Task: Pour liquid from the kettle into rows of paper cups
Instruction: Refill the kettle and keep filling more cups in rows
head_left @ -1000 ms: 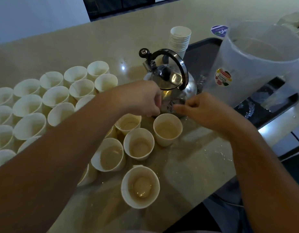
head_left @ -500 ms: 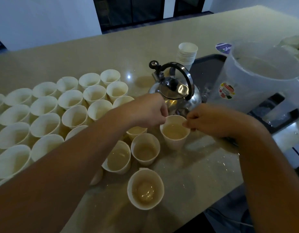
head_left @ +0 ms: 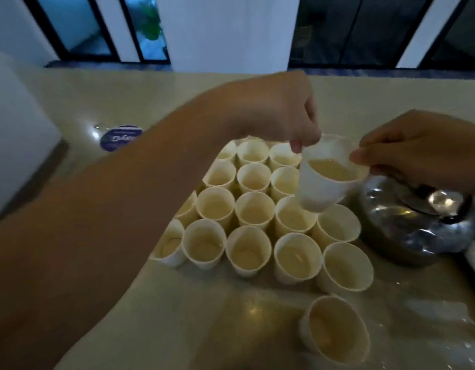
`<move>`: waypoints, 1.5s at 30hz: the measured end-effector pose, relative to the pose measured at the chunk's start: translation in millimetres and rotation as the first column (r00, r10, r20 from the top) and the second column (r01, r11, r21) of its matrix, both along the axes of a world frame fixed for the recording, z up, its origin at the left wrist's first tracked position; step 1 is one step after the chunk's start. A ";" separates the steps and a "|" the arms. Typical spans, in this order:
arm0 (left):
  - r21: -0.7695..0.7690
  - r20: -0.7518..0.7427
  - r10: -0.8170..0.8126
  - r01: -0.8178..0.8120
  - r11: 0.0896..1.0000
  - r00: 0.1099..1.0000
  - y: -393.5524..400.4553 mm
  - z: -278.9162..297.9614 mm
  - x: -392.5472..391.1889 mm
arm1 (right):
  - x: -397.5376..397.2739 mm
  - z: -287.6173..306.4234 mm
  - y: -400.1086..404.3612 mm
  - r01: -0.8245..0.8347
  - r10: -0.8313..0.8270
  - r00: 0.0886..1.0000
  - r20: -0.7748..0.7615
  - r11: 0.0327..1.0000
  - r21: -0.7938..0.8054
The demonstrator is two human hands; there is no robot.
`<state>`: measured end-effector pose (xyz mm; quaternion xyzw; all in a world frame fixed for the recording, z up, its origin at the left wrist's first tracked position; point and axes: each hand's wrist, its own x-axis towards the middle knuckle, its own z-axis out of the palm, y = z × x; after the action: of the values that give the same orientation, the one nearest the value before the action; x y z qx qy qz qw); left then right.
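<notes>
The kettle (head_left: 415, 220) stands near the table's right edge, just beside the block of paper cups (head_left: 260, 209) at the middle. Above them a filled cup (head_left: 324, 180) hangs tilted, pinched at its rim by the left hand (head_left: 287, 110) and the right hand (head_left: 417, 145). One cup (head_left: 337, 332) sits alone toward the near edge

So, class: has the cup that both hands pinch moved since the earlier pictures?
Yes. The cup has risen off the counter and hangs above the rows, beside the kettle.
</notes>
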<state>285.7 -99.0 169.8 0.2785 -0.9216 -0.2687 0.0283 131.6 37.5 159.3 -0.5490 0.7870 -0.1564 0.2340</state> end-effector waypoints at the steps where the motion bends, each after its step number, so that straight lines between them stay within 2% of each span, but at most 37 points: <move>1: -0.025 0.014 0.025 -0.025 0.999 1.000 -6.3 4.0 10.7 | 7.2 1.1 -11.5 -0.026 0.026 1.000 0.001 1.000 -0.007; 11: -0.158 0.125 0.385 -0.365 0.918 0.914 -54.2 11.9 151.3 | 121.7 -0.6 -119.6 -0.391 0.392 0.920 0.021 0.919 -0.039; 17: -0.135 0.124 0.555 -0.540 0.831 0.823 -51.3 -7.0 228.0 | 184.4 -12.9 -145.2 -0.573 0.572 0.819 0.056 0.820 0.006; 22: -0.036 0.127 0.620 -0.622 0.783 0.774 -35.3 -39.0 269.9 | 221.0 -42.4 -151.9 -0.663 0.661 0.749 0.049 0.745 0.072; 29: 0.107 0.189 0.642 -0.665 0.739 0.743 -29.7 -89.2 291.4 | 249.0 -78.6 -158.8 -0.703 0.722 0.691 -0.043 0.684 0.195; 33: 0.242 0.165 0.691 -0.708 0.663 0.704 -22.9 -115.6 292.5 | 254.6 -96.9 -158.5 -0.701 0.730 0.663 -0.165 0.683 0.205; 36: 0.290 0.185 0.702 -0.720 0.630 0.688 -20.1 -125.9 288.5 | 255.5 -105.6 -159.4 -0.681 0.717 0.662 -0.219 0.697 0.224; 40: 0.329 0.222 0.699 -0.727 0.603 0.680 -19.2 -135.9 285.8 | 255.4 -115.0 -160.1 -0.649 0.678 0.677 -0.287 0.734 0.201; 45: 0.343 0.198 0.719 -0.734 0.586 0.666 -20.9 -141.3 286.0 | 256.4 -120.9 -159.0 -0.645 0.644 0.668 -0.373 0.751 0.140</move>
<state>571.7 -119.9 28.5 0.6348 -0.6534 -0.4078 0.0613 387.9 -121.5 38.4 -0.8114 0.5723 0.0501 0.1079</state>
